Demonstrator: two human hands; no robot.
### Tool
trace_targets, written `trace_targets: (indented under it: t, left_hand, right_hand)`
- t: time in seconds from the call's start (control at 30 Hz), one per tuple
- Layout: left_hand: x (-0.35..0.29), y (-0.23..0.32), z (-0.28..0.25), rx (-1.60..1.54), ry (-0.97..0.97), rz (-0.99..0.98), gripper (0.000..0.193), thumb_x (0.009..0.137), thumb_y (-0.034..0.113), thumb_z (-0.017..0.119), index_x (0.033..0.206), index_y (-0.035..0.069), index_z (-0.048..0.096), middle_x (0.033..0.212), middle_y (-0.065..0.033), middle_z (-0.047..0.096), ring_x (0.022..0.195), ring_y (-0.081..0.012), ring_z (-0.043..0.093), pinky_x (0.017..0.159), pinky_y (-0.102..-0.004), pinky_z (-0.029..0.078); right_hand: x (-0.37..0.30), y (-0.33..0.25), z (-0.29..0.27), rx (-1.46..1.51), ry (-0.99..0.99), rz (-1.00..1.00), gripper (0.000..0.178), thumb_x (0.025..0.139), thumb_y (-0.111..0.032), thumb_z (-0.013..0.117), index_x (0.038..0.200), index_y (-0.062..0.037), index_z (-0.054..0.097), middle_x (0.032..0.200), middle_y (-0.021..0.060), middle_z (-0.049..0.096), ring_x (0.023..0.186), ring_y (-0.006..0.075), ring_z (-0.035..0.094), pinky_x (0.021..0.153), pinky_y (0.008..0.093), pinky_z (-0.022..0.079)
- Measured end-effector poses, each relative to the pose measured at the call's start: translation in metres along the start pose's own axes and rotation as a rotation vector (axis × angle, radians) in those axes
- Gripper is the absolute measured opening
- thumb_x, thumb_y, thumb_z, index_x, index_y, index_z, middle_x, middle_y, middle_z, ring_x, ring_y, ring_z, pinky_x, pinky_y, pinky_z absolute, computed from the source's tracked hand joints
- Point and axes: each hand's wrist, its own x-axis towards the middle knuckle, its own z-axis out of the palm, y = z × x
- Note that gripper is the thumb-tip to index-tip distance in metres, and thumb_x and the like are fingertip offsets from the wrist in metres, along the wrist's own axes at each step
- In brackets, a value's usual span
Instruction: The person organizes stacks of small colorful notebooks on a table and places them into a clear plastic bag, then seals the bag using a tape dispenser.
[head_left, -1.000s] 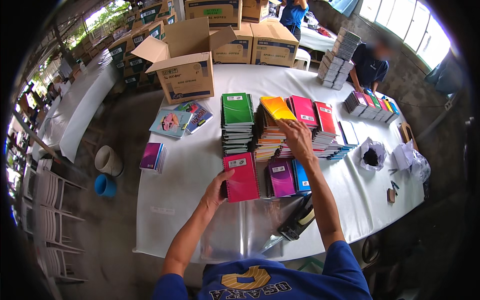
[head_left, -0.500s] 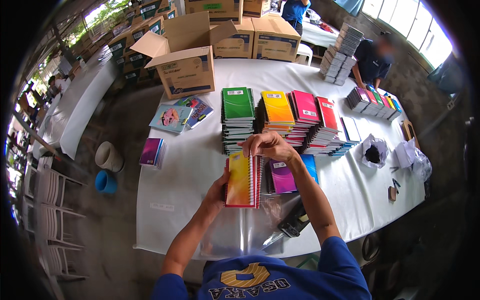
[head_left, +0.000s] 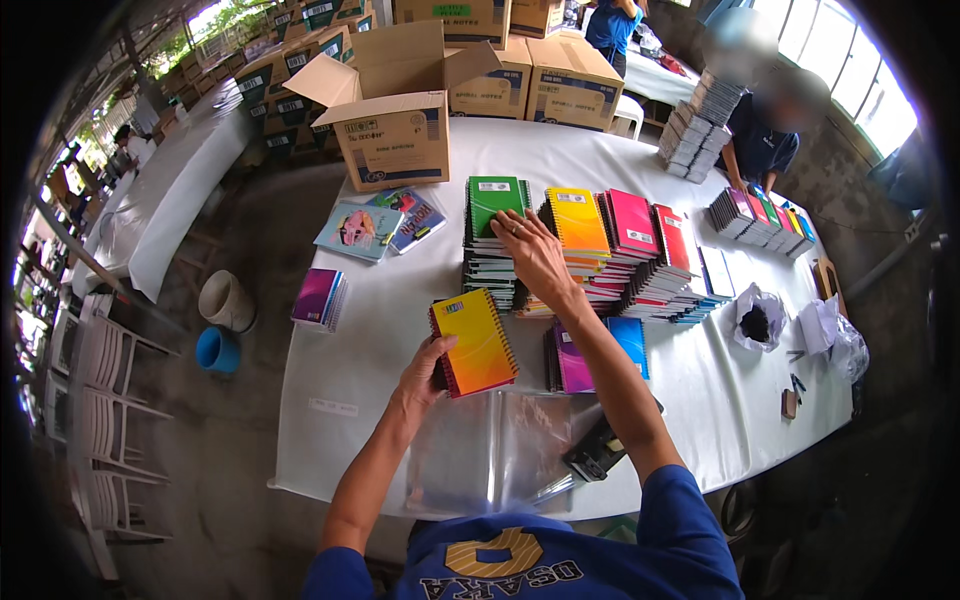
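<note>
My left hand point(head_left: 424, 372) grips a small stack of spiral notebooks, with a yellow-orange notebook point(head_left: 476, 338) on top and pinkish-red edges showing below it. The thumb lies on the cover; the other fingers are hidden underneath. Farther out, my right hand point(head_left: 538, 258) rests its extended fingers on the lower part of the top green notebook point(head_left: 494, 198) of a tall stack. Right of that stand stacks topped by a yellow notebook point(head_left: 577, 218), a magenta notebook point(head_left: 632, 222) and a red notebook point(head_left: 673, 240). Purple notebooks point(head_left: 572, 366) and blue notebooks point(head_left: 628, 342) lie partly behind my right forearm.
An open cardboard box point(head_left: 397, 140) stands at the far left of the table point(head_left: 340, 440). Nearer are packs of illustrated notebooks point(head_left: 358, 230) and a small purple notebook stack point(head_left: 318, 298). A black tool point(head_left: 592, 452) and clear plastic point(head_left: 455, 450) lie near me. A co-worker point(head_left: 765, 130) stands far right.
My right hand has left the held notebooks and moved away from me onto the green stack. The held stack has turned, its spiral now slanting. The view has shifted slightly.
</note>
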Motion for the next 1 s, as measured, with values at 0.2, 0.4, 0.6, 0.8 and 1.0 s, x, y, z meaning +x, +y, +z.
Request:
trace_targets:
  t: [0.2,0.4,0.6,0.8,1.0]
  left_hand:
    - [0.006,-0.001,0.002,-0.056,-0.041,-0.008,0.065,0.080,0.035,0.075,0.129,0.003,0.046,0.120,-0.0111,0.059,0.110,-0.0225,0.060,0.092,-0.0382,0.052]
    - [0.010,-0.010,-0.016,-0.228,-0.343,-0.046,0.080,0.083,0.056,0.063,0.138,0.003,0.038,0.132,-0.0139,0.052,0.117,-0.0271,0.055,0.099,-0.0411,0.047]
    - [-0.001,-0.026,0.006,-0.127,-0.256,-0.062,0.079,0.088,0.061,0.051,0.141,0.004,0.036,0.137,-0.0151,0.048,0.119,-0.0292,0.053,0.101,-0.0413,0.045]
    - [-0.011,-0.045,-0.004,-0.169,-0.256,0.050,0.064,0.096,0.052,0.044,0.139,0.005,0.041,0.130,-0.0093,0.054,0.114,-0.0189,0.056,0.096,-0.0335,0.047]
    - [-0.013,-0.058,-0.002,-0.035,-0.085,-0.014,0.066,0.091,0.055,0.053,0.135,0.006,0.045,0.123,-0.0068,0.057,0.107,-0.0175,0.059,0.082,-0.0310,0.053]
  right_hand:
    - [-0.006,-0.006,-0.024,0.037,0.076,-0.012,0.040,0.075,0.003,0.057,0.114,-0.0032,0.064,0.121,0.0131,0.063,0.113,0.0290,0.060,0.105,0.0426,0.041]
    - [-0.073,-0.107,-0.075,0.125,-0.177,-0.258,0.035,0.074,-0.001,0.060,0.109,-0.0033,0.065,0.115,0.0115,0.063,0.114,0.0283,0.058,0.101,0.0405,0.044]
    - [-0.118,-0.098,-0.076,0.574,-0.158,-0.075,0.037,0.072,-0.001,0.061,0.109,-0.0026,0.064,0.116,0.0125,0.062,0.113,0.0291,0.057,0.100,0.0415,0.043]
    - [-0.216,-0.047,-0.061,0.213,-0.214,0.537,0.053,0.076,-0.005,0.065,0.128,-0.0016,0.053,0.133,0.0188,0.052,0.125,0.0343,0.048,0.106,0.0414,0.038]
    - [-0.274,-0.046,-0.033,-0.234,-0.467,0.317,0.065,0.078,-0.024,0.067,0.135,-0.0014,0.045,0.141,0.0219,0.044,0.131,0.0344,0.042,0.109,0.0399,0.035]
